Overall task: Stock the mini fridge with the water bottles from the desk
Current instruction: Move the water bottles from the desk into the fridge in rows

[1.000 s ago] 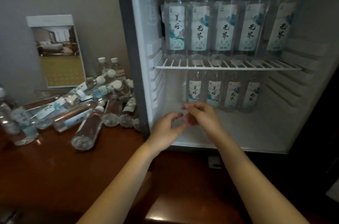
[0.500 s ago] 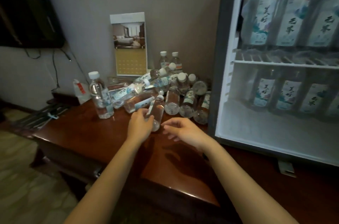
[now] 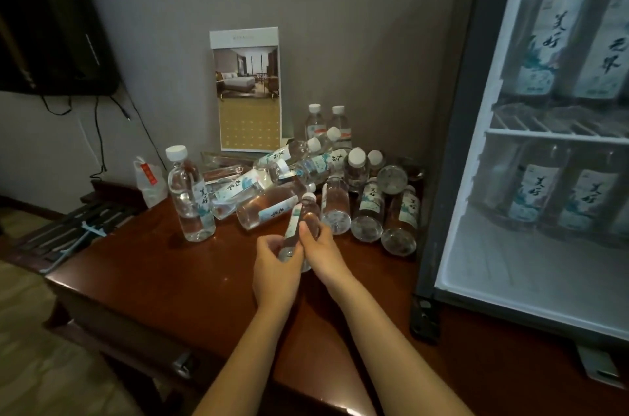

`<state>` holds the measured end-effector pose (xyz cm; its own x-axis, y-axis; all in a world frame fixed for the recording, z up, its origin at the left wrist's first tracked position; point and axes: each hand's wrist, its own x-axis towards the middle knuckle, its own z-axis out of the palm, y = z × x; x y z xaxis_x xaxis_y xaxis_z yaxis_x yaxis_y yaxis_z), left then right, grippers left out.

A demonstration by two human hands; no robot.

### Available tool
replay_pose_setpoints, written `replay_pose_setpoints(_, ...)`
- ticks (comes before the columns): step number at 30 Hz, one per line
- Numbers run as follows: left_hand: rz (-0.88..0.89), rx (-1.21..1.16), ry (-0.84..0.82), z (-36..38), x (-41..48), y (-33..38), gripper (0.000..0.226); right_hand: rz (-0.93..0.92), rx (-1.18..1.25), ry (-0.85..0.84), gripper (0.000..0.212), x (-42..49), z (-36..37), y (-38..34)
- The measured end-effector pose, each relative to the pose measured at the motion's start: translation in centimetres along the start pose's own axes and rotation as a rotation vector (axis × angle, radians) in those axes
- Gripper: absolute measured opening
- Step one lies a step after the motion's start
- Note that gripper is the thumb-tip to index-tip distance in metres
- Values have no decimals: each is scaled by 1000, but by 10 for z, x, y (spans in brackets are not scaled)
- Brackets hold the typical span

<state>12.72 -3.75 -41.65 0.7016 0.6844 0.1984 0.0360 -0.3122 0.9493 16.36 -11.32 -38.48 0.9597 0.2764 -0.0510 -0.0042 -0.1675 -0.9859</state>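
A clear water bottle (image 3: pixel 303 218) with a white cap and pale label lies tilted at the front of the pile, held by both hands. My left hand (image 3: pixel 274 265) grips its base end and my right hand (image 3: pixel 320 252) closes on its right side. Behind it, several more bottles (image 3: pixel 367 208) lie heaped on the dark wooden desk (image 3: pixel 163 282). One bottle (image 3: pixel 190 194) stands upright at the pile's left. The open mini fridge (image 3: pixel 452 177) stands at the right, with bottles (image 3: pixel 544 47) upright on its wire shelf and more bottles (image 3: pixel 531 190) on its floor.
A tall hotel brochure card (image 3: pixel 250 88) leans on the wall behind the pile. A small white bag (image 3: pixel 149 180) with a red tag sits at the desk's back left. A dark screen (image 3: pixel 51 17) hangs on the wall, cables dangling. The desk's front edge runs diagonally at lower left.
My view swung left from the fridge interior to the desk. Both hands left the fridge and moved to the pile, and they now hold one bottle together.
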Motion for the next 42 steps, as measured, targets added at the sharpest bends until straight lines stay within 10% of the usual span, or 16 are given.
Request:
replay_pose_setpoints(9,132,-71,-142,-4,-9,0,85,59,337,-67,92,-5,-10,5)
replay_pose_setpoints(15,143,54,-277,-5,-13,4,113,100,630,-115,55,-12,-17,3)
replay_pose_setpoints(21,119,-132,-441,-10,-15,7,77,-16,659,-200,38,-13,-28,0)
replay_pose_setpoints(42,7,-298,-363,-11,-14,7,64,-170,419,-216,35,-19,-28,-7)
